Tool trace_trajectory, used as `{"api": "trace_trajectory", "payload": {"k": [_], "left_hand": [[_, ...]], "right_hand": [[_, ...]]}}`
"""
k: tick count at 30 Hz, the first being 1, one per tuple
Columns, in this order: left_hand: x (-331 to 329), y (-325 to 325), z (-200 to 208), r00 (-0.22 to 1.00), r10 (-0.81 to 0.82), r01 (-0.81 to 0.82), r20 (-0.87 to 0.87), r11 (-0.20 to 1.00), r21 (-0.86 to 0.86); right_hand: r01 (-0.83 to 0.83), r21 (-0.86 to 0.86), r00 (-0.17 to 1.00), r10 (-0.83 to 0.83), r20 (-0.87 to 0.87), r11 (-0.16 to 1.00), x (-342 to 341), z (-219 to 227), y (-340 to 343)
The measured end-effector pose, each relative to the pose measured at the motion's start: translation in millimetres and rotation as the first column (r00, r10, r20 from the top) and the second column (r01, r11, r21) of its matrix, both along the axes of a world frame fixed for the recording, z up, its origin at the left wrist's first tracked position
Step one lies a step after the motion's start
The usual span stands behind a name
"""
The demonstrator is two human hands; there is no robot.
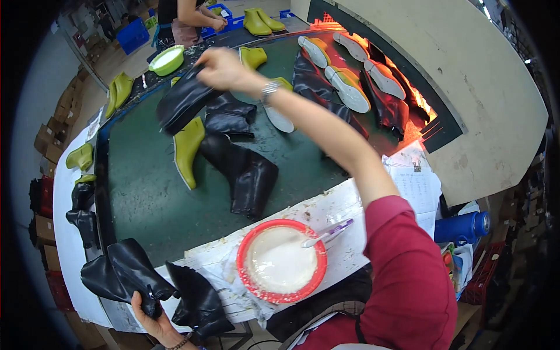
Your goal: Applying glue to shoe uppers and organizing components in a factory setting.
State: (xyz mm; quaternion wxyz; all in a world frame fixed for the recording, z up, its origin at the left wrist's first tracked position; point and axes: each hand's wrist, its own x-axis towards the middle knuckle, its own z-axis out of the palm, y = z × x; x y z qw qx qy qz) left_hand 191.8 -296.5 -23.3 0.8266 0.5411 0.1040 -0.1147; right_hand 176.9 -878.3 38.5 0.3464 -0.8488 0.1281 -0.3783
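At the lower left my left hand (153, 324) is closed on the shaft of a black leather boot upper (125, 271). A second black boot upper (198, 300) lies right beside that hand. My right arm reaches far across the green belt. At its end my right hand (224, 71) is closed on the upper part of another black boot upper (184, 105), slightly blurred. Below this one lies a yellow-green boot last or sole form (188, 153), with a black boot upper (242, 172) to its right. Another black upper (230, 114) lies just behind them.
A red-rimmed bowl of white paste (281, 259) with a toothbrush (326, 233) stands on the near ledge. Pale-soled boots (347, 88) lie by the glowing heater opening (420, 105). A green bowl (167, 60), papers (414, 184) and a blue bottle (464, 227) surround the belt. Another person (189, 17) stands opposite.
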Motion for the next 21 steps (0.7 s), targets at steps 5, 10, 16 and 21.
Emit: {"api": "trace_trajectory", "payload": {"k": [5, 10, 16, 21], "left_hand": [[-4, -11, 2, 0.999, 0.036, -0.034, -0.029, 0.998, 0.048], [1, -35, 4, 0.996, -0.044, 0.047, -0.077, 0.998, 0.03], [26, -88, 2, 0.976, -0.216, 0.215, -0.004, 0.969, 0.125], [44, -119, 7, 0.928, -0.371, 0.349, 0.021, 0.89, 0.293]], "right_hand": [[0.371, -0.151, 0.927, -0.356, 0.119, 0.916, -184, 21, -109], [0.669, -0.151, 0.739, -0.629, 0.244, 0.728, -257, -39, -258], [0.837, -0.266, 0.492, -0.871, -0.019, 0.479, -306, -163, -391], [0.733, -0.357, 0.524, -0.815, -0.246, 0.579, -292, -165, -367]]}}
